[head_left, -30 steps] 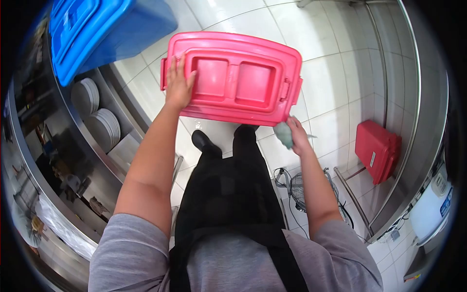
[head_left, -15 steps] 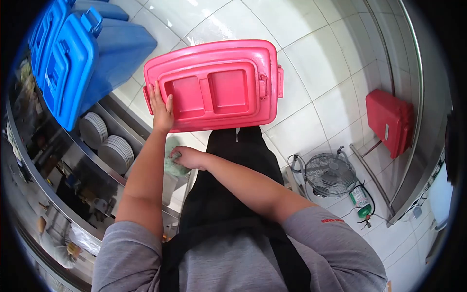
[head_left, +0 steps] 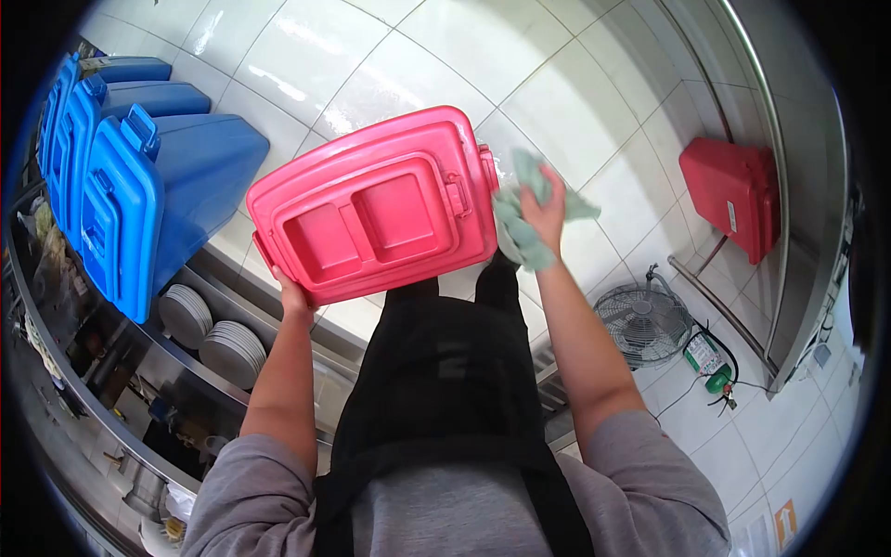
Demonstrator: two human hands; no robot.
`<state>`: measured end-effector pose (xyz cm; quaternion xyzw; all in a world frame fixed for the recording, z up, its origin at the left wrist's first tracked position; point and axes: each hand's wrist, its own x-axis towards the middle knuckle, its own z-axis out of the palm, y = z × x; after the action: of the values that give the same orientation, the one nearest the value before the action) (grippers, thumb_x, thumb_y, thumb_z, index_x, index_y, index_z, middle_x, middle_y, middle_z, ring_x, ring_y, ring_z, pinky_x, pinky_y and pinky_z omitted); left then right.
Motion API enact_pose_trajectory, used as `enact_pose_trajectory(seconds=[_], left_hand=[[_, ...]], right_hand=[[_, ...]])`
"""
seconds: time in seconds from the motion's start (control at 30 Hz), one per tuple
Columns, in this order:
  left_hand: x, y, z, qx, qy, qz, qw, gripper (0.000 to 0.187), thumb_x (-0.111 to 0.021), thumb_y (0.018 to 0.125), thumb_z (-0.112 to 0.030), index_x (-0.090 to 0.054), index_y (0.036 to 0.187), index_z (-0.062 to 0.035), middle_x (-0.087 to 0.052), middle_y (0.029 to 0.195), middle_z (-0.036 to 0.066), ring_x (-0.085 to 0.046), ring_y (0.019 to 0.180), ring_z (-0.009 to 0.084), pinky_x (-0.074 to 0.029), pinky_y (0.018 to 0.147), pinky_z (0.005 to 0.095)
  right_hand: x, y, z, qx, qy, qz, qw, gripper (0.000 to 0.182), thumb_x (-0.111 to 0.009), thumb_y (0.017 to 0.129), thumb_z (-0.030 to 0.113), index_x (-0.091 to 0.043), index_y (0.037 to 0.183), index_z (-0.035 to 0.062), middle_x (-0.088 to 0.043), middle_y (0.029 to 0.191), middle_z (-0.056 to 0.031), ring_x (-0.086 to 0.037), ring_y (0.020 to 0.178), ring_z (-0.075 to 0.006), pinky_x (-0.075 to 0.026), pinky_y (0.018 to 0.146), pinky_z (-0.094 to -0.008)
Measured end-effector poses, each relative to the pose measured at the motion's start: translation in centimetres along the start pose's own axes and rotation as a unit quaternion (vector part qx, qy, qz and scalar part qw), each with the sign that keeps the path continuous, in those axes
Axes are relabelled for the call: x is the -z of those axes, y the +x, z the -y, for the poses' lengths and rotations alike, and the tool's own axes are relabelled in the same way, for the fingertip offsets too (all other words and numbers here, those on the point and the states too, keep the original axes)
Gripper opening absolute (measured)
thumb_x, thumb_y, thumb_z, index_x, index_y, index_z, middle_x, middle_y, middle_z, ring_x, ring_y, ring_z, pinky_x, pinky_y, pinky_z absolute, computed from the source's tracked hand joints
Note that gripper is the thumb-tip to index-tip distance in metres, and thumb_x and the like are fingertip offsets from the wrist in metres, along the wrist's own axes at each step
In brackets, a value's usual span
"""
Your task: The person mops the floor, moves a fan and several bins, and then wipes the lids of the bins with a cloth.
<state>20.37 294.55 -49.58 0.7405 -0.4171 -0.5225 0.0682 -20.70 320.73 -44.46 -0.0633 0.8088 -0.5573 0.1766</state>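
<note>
A red plastic bin lid point(head_left: 371, 200) with two square recesses and a side handle faces up in front of my legs. It sits tilted, its right end higher; whatever is beneath is hidden. My left hand point(head_left: 293, 290) grips its lower left edge, with most fingers hidden behind the rim. Just off the lid's right end, my right hand point(head_left: 544, 209) is closed around a pale green cloth point(head_left: 522, 243), which hangs out on both sides of the fingers. The hand and cloth are slightly blurred.
Blue lidded bins point(head_left: 200, 186) stand at left beside a metal shelf holding stacked plates point(head_left: 232, 355). At right are a red bin point(head_left: 733, 200), a floor fan point(head_left: 642, 325), a green-labelled bottle point(head_left: 710, 364) and metal rails point(head_left: 775, 139). The tiled floor point(head_left: 445, 56) has shiny patches.
My right hand has carried the cloth from below the lid's left end to its right end. The lid has tilted and shifted left and down. My left hand has slid to its lower edge.
</note>
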Motion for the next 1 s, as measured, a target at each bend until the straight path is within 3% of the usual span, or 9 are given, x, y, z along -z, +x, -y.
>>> enact_pose_trajectory(seconds=[0.07, 0.17, 0.3, 0.63, 0.67, 0.7, 0.8, 0.87, 1.0], left_hand=[[-2.2, -3.8, -4.1, 0.169, -0.081, 0.042, 0.981, 0.091, -0.023, 0.086, -0.079, -0.034, 0.145, -0.0104, -0.051, 0.134, 0.013, -0.056, 0.114, 0.0330, -0.052, 0.082, 0.0446], [-2.4, -4.0, -4.0, 0.184, -0.042, 0.007, 0.982, 0.094, -0.025, 0.080, -0.086, -0.040, 0.141, -0.0148, -0.056, 0.127, 0.011, -0.063, 0.097, 0.0294, -0.052, 0.061, 0.0416], [-2.3, -3.7, -3.4, 0.178, -0.048, 0.005, 0.983, 0.096, -0.023, 0.078, -0.088, -0.043, 0.136, -0.0145, -0.058, 0.121, 0.010, -0.063, 0.091, 0.0283, -0.049, 0.058, 0.0387], [-1.1, -2.0, -1.8, 0.185, -0.046, 0.051, 0.980, 0.101, -0.021, 0.070, -0.094, -0.041, 0.139, -0.0238, -0.053, 0.133, 0.006, -0.057, 0.109, 0.0308, -0.047, 0.077, 0.0507], [-1.1, -2.2, -1.9, 0.180, -0.050, 0.061, 0.980, 0.100, -0.023, 0.072, -0.093, -0.040, 0.141, -0.0225, -0.051, 0.136, 0.007, -0.057, 0.113, 0.0318, -0.048, 0.081, 0.0540], [-1.0, -2.0, -1.9, 0.177, -0.045, 0.065, 0.981, 0.100, -0.023, 0.072, -0.093, -0.040, 0.141, -0.0225, -0.051, 0.136, 0.007, -0.057, 0.113, 0.0318, -0.048, 0.081, 0.0540], [0.0, 0.7, 0.5, 0.099, -0.089, 0.071, 0.989, 0.095, -0.025, 0.080, -0.086, -0.031, 0.148, -0.0200, -0.045, 0.143, 0.008, -0.050, 0.125, 0.0340, -0.045, 0.096, 0.0571], [-1.0, -1.0, -0.8, 0.066, -0.103, 0.117, 0.986, 0.091, -0.023, 0.084, -0.081, -0.026, 0.150, -0.0175, -0.039, 0.147, 0.008, -0.046, 0.129, 0.0312, -0.043, 0.102, 0.0502], [-1.6, -4.0, -3.0, 0.075, -0.108, 0.162, 0.978, 0.084, -0.024, 0.091, -0.074, -0.025, 0.150, -0.0142, -0.038, 0.149, 0.007, -0.043, 0.132, 0.0278, -0.040, 0.107, 0.0424]], right_hand=[[-4.1, 5.2, 2.5, 0.111, -0.106, 0.112, 0.982, 0.043, -0.063, 0.084, 0.005, -0.053, 0.126, 0.0099, -0.054, 0.125, -0.0158, -0.059, 0.107, -0.0277, -0.048, 0.093, -0.0365], [-7.5, 6.2, 5.7, 0.111, -0.236, 0.202, 0.944, 0.045, -0.059, 0.083, 0.006, -0.055, 0.127, 0.0142, -0.055, 0.122, -0.0153, -0.060, 0.102, -0.0323, -0.049, 0.087, -0.0385], [-4.2, 1.8, 4.0, 0.036, -0.335, 0.223, 0.915, 0.052, -0.055, 0.082, 0.002, -0.055, 0.130, 0.0220, -0.056, 0.116, -0.0113, -0.060, 0.096, -0.0355, -0.050, 0.080, -0.0438], [6.7, -10.7, -2.1, -0.025, -0.365, 0.320, 0.874, 0.039, -0.056, 0.080, 0.004, -0.064, 0.113, 0.0212, -0.055, 0.099, -0.0120, -0.064, 0.082, -0.0339, -0.051, 0.071, -0.0443], [7.2, -10.2, -2.4, -0.111, -0.392, 0.399, 0.822, 0.032, -0.053, 0.080, 0.001, -0.067, 0.105, 0.0171, -0.055, 0.124, -0.0203, -0.062, 0.091, -0.0377, -0.050, 0.079, -0.0429], [7.2, -10.0, -3.1, -0.114, -0.390, 0.394, 0.825, 0.032, -0.053, 0.080, 0.001, -0.067, 0.105, 0.0171, -0.055, 0.124, -0.0203, -0.062, 0.091, -0.0377, -0.050, 0.079, -0.0429], [6.2, -9.1, -6.4, -0.258, -0.172, 0.244, 0.919, 0.036, -0.053, 0.095, 0.023, -0.054, 0.129, 0.0107, -0.049, 0.137, -0.0213, -0.055, 0.118, -0.0336, -0.043, 0.099, -0.0361], [4.2, -7.6, -2.3, -0.381, 0.037, 0.223, 0.896, 0.062, -0.055, 0.095, 0.040, -0.036, 0.144, 0.0069, -0.047, 0.139, -0.0220, -0.046, 0.129, -0.0304, -0.036, 0.105, -0.0374], [2.6, -6.7, -5.6, -0.384, 0.085, 0.221, 0.892, 0.082, -0.063, 0.090, 0.047, -0.025, 0.147, 0.0011, -0.042, 0.142, -0.0226, -0.043, 0.129, -0.0306, -0.034, 0.107, -0.0406]])
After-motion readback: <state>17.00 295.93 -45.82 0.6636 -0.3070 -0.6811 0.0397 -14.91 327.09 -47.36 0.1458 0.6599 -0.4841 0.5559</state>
